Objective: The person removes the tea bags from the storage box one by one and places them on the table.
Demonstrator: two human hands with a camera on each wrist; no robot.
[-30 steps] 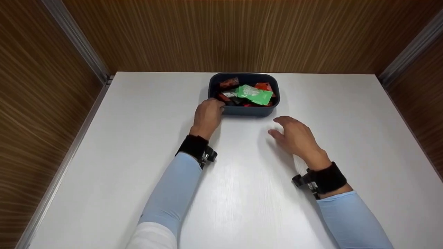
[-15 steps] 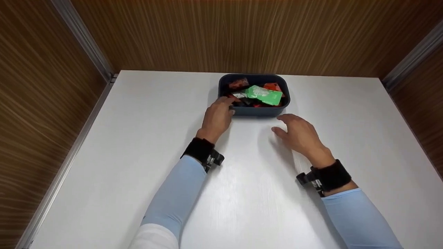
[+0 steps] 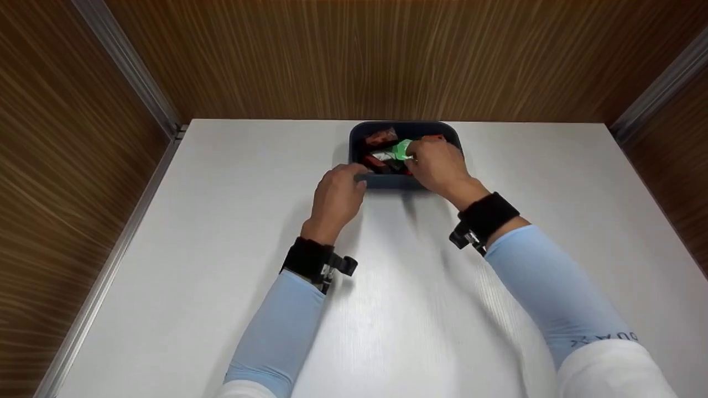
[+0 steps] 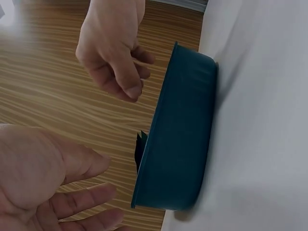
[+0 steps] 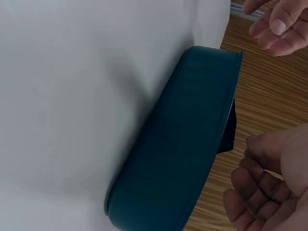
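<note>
Your left hand rests at the near-left corner of the dark blue tray on the white table, fingers loosely spread and gripping nothing, while your right hand hovers over its packets, fingers half-curled near the green packet, contact hidden.

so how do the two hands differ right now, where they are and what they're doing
The left hand lies at the near left corner of the dark blue plastic tray, outside it; the right hand reaches over the rim, above the packets. The left hand's fingers are relaxed and hold nothing; the right hand's fingers curl down by the green foil packet, though whether they hold it is hidden. Both wear black wrist straps and light blue sleeves.
</note>
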